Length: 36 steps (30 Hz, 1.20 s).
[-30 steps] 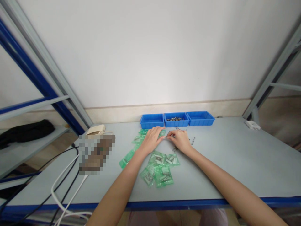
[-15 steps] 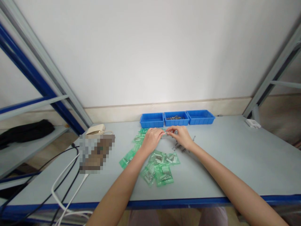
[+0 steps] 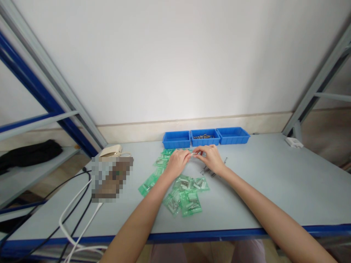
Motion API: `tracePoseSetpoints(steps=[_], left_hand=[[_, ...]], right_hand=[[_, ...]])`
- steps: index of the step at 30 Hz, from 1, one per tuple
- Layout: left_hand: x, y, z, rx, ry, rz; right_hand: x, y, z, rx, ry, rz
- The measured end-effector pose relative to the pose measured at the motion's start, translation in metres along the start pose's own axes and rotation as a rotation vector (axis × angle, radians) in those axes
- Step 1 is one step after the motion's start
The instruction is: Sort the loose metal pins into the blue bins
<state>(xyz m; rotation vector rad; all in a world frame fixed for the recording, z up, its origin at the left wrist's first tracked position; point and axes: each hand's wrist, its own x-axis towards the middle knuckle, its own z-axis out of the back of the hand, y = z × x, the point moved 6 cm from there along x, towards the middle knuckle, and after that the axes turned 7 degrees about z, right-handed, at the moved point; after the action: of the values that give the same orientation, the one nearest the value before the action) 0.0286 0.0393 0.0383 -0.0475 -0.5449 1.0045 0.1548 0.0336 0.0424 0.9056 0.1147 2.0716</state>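
Observation:
My left hand (image 3: 178, 160) is closed, its fingertips pinching a small pale piece (image 3: 192, 153) too small to name. From the other side my right hand (image 3: 210, 157) meets it, thumb and forefinger pinched on a small shiny metal piece (image 3: 195, 153) whose kind I cannot make out. Both hands are just above the table, fingertips almost touching. Loose metal screws or pins (image 3: 208, 171) lie under and beside my right hand. Green clear bags (image 3: 191, 204) with metal and white parts inside lie around my left forearm, some partly hidden by it.
Three blue bins stand along the wall: the left bin (image 3: 176, 144), the middle bin (image 3: 205, 141) holding thin metal parts (image 3: 203, 137), and the right bin (image 3: 236, 140). A cream box (image 3: 111, 151), a blurred-out item and cables (image 3: 65, 219) are at left. A white object (image 3: 294, 143) sits far right.
My hands stay almost in place. The right fingers have shifted slightly, and the small metal piece between the fingertips shows more clearly.

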Motion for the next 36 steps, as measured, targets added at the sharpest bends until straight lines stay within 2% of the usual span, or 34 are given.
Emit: tracePoseSetpoints(steps=[4,9,14,22,36], left_hand=[[0.0002,0.0015,-0.0006,-0.067,-0.006,0.010],[0.0008,0.0033,-0.0002,-0.110,-0.021,0.008],[-0.0002,0.0016,0.0011,-0.105,-0.056,-0.013],[-0.0007,0.0020,0.0035,-0.111,-0.082,-0.009],[-0.0008,0.0026,0.0009,-0.109,-0.047,0.007]], right_hand=[[0.0005,0.0021,0.0004,-0.095,0.021,0.019],[0.0007,-0.0008,0.0008,-0.072,0.039,-0.021],[-0.0006,0.0041,-0.0012,-0.001,0.038,0.066],[-0.0005,0.0075,0.0020,-0.120,0.005,0.082],[-0.0006,0.0084,0.0012,-0.120,0.018,0.107]])
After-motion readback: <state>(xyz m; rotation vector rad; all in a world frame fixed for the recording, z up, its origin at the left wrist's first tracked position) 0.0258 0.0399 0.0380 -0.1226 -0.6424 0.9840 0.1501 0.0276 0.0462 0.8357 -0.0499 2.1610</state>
